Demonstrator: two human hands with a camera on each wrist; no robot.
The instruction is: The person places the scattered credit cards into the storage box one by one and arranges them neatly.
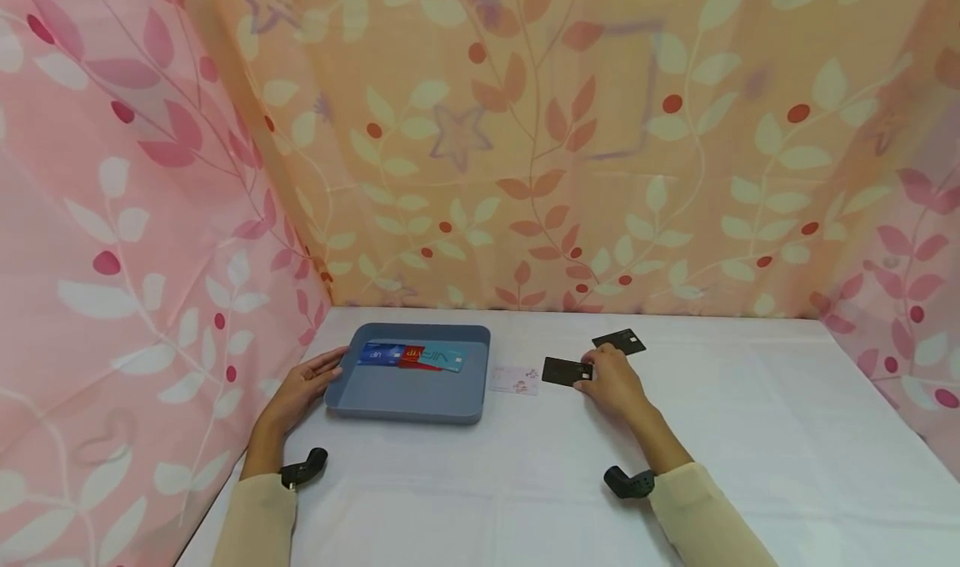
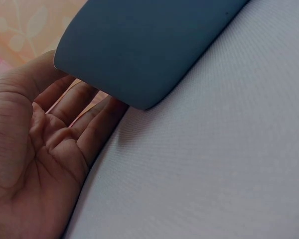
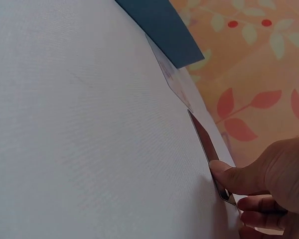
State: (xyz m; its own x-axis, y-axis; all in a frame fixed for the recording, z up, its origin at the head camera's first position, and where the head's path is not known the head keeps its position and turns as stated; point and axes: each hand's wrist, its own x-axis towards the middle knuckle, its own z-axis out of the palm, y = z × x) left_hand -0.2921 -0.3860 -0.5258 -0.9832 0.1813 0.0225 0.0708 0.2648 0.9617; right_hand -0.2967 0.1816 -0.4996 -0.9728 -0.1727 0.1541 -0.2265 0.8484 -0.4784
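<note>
A blue-grey tray [image 1: 408,400] lies flat at the left. In it are a dark blue card [image 1: 378,354], a red card [image 1: 412,358] and a light blue card [image 1: 444,357], partly overlapping. My left hand [image 1: 303,388] rests against the tray's left side; its fingers [image 2: 74,102] lie loosely along the wall in the left wrist view. My right hand [image 1: 615,381] pinches the right end of a black card [image 1: 564,371] low over the table, its thumb [image 3: 234,177] on the card's near edge. Another black card [image 1: 621,341] lies just behind that hand, partly hidden by it.
A pale, see-through card with pink flowers [image 1: 514,380] lies on the white tablecloth [image 1: 480,492] between the tray and the black card. Patterned cloth walls [image 1: 480,217] stand behind the table and at both sides. A wrist camera [image 1: 628,482] sits on each wrist.
</note>
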